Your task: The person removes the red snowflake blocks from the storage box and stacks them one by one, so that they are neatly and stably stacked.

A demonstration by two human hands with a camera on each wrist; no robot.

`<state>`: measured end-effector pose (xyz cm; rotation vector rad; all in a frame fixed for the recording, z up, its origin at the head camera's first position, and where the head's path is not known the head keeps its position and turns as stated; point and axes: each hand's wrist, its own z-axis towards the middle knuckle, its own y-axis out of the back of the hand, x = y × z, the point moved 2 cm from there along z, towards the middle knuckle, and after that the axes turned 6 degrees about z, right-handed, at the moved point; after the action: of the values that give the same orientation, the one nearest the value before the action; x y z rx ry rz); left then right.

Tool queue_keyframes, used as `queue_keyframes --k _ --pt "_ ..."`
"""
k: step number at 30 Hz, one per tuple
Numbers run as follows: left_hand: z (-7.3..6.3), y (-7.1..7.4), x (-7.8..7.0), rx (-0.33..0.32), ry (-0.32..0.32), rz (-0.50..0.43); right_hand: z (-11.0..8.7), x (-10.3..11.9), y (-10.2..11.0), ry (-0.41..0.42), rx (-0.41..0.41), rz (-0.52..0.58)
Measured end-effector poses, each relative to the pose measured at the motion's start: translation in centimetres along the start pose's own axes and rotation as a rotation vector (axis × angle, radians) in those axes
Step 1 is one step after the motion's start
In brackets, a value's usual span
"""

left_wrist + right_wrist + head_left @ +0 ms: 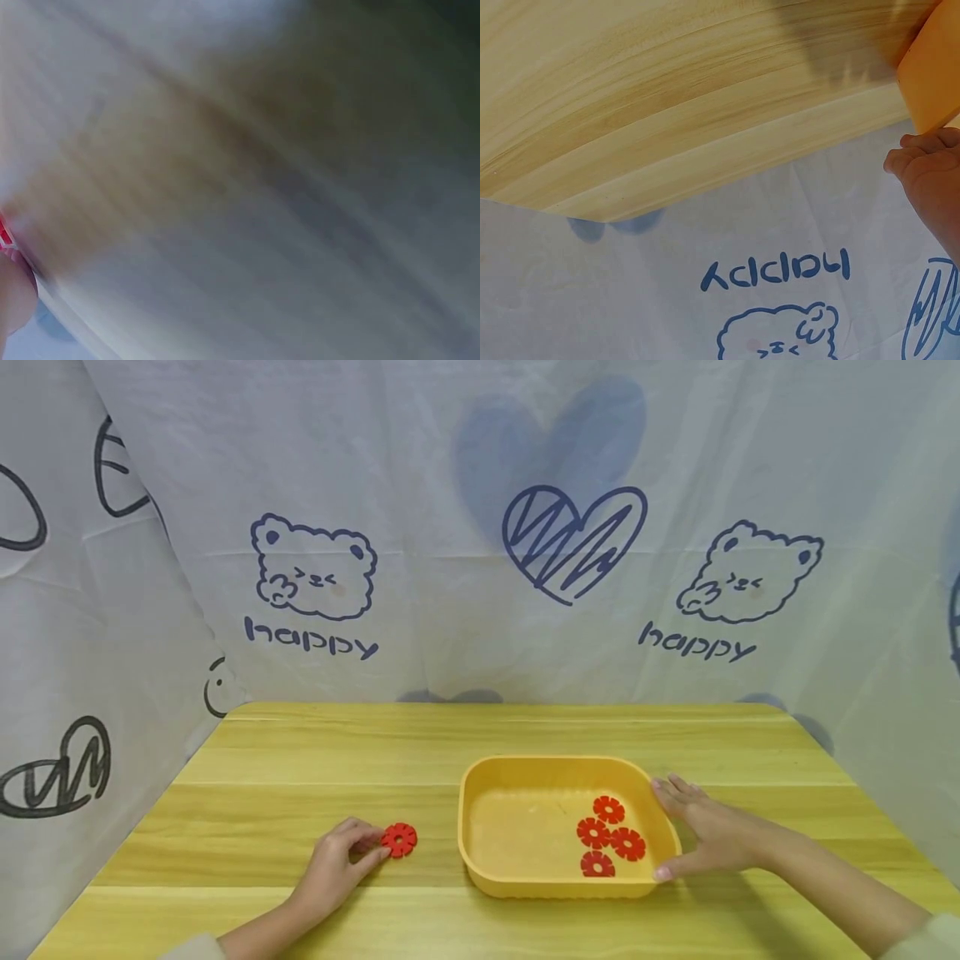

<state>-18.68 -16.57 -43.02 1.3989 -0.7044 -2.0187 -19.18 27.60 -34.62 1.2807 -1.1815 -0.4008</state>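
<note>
In the head view my left hand [330, 867] pinches a red notched plastic disc [399, 840] between thumb and fingers, at the tabletop left of a yellow basin [517, 888]. The left wrist view shows only a fingertip [16, 296] and a sliver of the red disc [4, 235]. My right hand [716, 837] lies spread along the basin's right side, fingers and thumb touching its rim. Several red notched discs [627, 844] lie inside the basin, toward its right end. In the right wrist view the right hand [934, 176] touches the basin's orange-looking wall [934, 71].
A wood-grain table [315, 752] carries the basin. Behind it hangs a pale cloth [435, 610] with drawn bears, a heart and the word "happy". Another patterned cloth [90, 635] hangs on the left. Most of the left wrist view is blurred.
</note>
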Motion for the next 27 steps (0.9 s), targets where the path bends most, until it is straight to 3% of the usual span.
queue_keyframes --k 27 --pt "-0.21 0.17 0.18 -0.016 -0.011 0.005 -0.08 -0.12 -0.06 0.005 -0.006 -0.002"
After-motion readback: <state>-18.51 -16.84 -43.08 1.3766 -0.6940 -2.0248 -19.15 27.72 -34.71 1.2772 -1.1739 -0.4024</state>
